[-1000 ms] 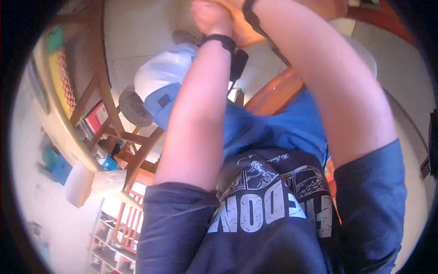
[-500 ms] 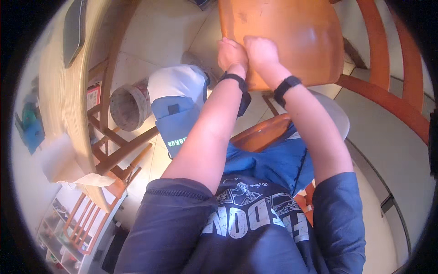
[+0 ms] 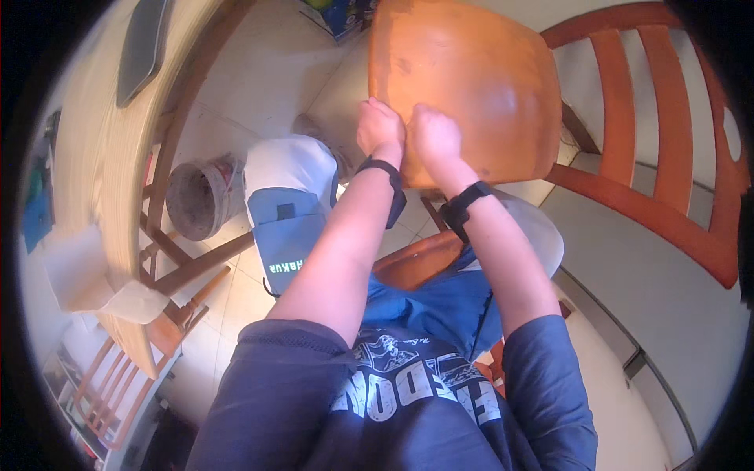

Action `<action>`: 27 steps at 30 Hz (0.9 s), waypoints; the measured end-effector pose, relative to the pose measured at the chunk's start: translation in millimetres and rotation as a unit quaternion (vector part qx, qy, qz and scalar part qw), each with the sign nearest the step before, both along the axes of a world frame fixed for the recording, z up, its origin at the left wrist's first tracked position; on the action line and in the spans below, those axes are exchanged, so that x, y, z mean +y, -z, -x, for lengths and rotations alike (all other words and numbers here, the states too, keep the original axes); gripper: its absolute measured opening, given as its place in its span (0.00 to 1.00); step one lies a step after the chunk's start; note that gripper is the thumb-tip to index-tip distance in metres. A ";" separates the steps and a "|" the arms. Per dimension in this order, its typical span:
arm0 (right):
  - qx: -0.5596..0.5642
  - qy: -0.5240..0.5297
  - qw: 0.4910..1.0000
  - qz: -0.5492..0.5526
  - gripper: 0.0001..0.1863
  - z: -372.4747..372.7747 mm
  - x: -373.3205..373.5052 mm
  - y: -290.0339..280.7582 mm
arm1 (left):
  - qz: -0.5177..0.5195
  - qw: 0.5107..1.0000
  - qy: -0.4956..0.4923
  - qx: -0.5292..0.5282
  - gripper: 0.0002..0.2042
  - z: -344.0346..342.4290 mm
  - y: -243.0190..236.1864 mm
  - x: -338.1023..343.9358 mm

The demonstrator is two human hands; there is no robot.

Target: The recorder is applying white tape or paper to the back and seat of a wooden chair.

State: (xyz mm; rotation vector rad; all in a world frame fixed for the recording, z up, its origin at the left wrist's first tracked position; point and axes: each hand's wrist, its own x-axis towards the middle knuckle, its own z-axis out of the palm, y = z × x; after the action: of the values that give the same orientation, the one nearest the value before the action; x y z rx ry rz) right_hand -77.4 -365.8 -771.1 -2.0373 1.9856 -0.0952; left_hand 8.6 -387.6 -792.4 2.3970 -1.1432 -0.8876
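My left hand (image 3: pixel 381 127) is closed in a fist at the left edge of a glossy orange-brown wooden chair seat (image 3: pixel 491 86). Close beside it, my right hand (image 3: pixel 436 140) is closed over the near part of the same seat. The fingers of both hands curl inward, and whatever they hold, if anything, is hidden from above. A dark band (image 3: pixel 463 208) circles each wrist. The slatted backrest (image 3: pixel 660 118) of the chair rises at the right.
A pale wooden table (image 3: pixel 118 188) runs along the left, with a dark flat device (image 3: pixel 143 55) and an open paper box (image 3: pixel 86 271) on it. A dirty bucket (image 3: pixel 195 202) stands below. Another slatted chair (image 3: pixel 106 392) is at lower left. My knees flank an orange-brown seat (image 3: pixel 416 259).
The view has shifted, so the seat and both hands sit lower and further left, and more of the backrest shows. Both fists stay closed at about the same part of the seat.
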 end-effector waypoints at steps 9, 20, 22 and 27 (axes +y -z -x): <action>-0.014 0.049 0.999 0.020 0.07 21.1 -96.5 53.3 | 0.025 0.999 -0.025 -0.001 0.20 5.2 14.7 7.9; -0.027 -0.020 0.998 0.052 0.07 32.3 -125.3 46.4 | 0.014 1.000 -0.023 -0.007 0.17 9.6 17.0 12.9; -0.010 -0.008 1.000 0.019 0.07 40.0 -103.0 43.3 | 0.030 0.999 -0.027 -0.010 0.17 9.5 15.9 14.8; 0.015 0.021 0.999 -0.021 0.07 82.6 -33.2 39.6 | 0.056 0.998 -0.011 0.011 0.21 6.5 17.1 16.3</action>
State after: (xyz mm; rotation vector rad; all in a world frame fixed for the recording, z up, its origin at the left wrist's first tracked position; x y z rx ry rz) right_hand -160.1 -399.0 -810.7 -1.9838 2.0309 -0.0310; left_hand 2.1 -371.3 -809.5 2.2998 -1.1263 -0.8182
